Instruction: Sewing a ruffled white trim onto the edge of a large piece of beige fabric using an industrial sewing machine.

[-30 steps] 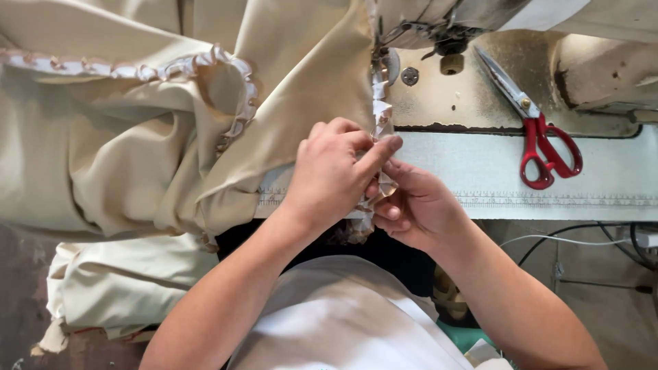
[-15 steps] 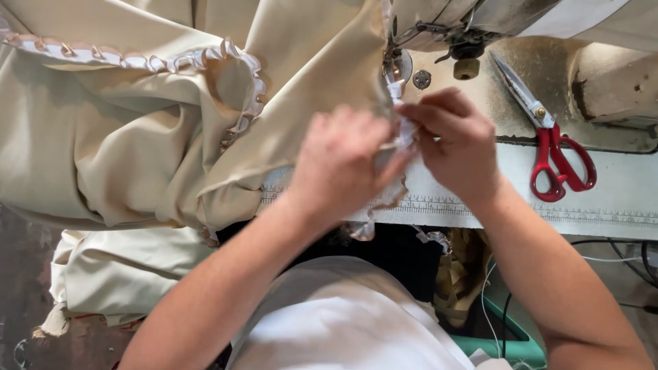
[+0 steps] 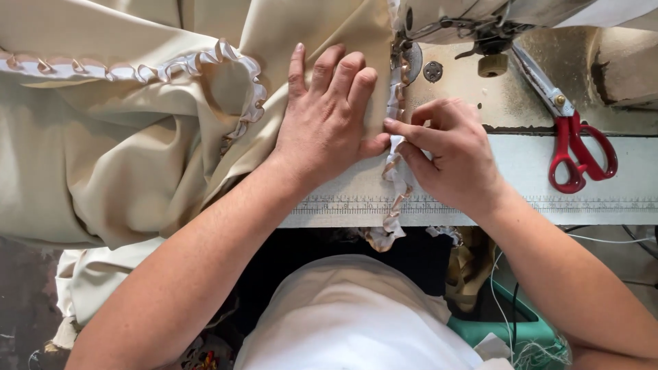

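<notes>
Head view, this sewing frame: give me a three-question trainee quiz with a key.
1. True or false: the left hand lies flat on the beige fabric.
2. What does the right hand pinch? A) ruffled trim B) red scissors C) a thread spool
3. Fill in: the scissors lie to the ____ of the right hand.

Key: 1 true; 2 A; 3 right.
</notes>
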